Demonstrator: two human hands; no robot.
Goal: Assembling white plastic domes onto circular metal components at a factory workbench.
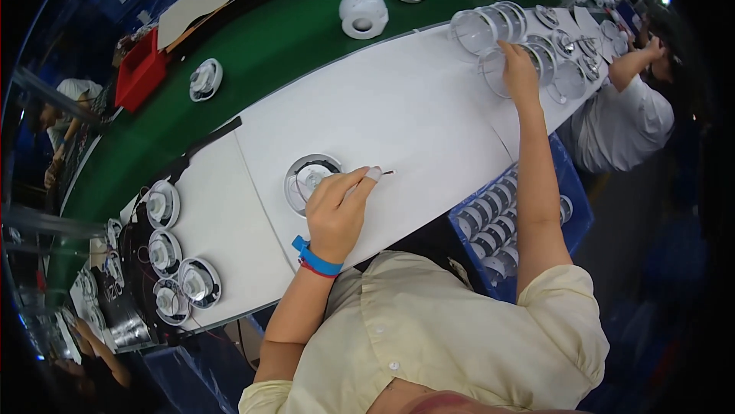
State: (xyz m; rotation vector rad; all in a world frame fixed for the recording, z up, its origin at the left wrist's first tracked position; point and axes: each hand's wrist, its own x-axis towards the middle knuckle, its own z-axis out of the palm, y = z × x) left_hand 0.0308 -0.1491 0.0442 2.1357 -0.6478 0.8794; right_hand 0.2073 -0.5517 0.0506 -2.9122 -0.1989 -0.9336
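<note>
Your left hand [337,211] sits at the near edge of the white counter [413,108], fingers [360,180] curled shut around a slim tool [385,173] whose tip pokes out to the right. Just beside that hand, touching its knuckles, lies a round lamp part [310,177], flat on the counter, ring outside and white centre. Your right hand [519,70] is stretched far out toward the counter's far right end, fingers closed over the rim of a clear cover [498,70]; it looks like a grip, though the view there is small. More clear covers [482,27] crowd round it. A row of lamp parts [172,249] lines the counter's left end, and a blue crate [528,223] of parts stands off the near edge, under your right forearm.
</note>
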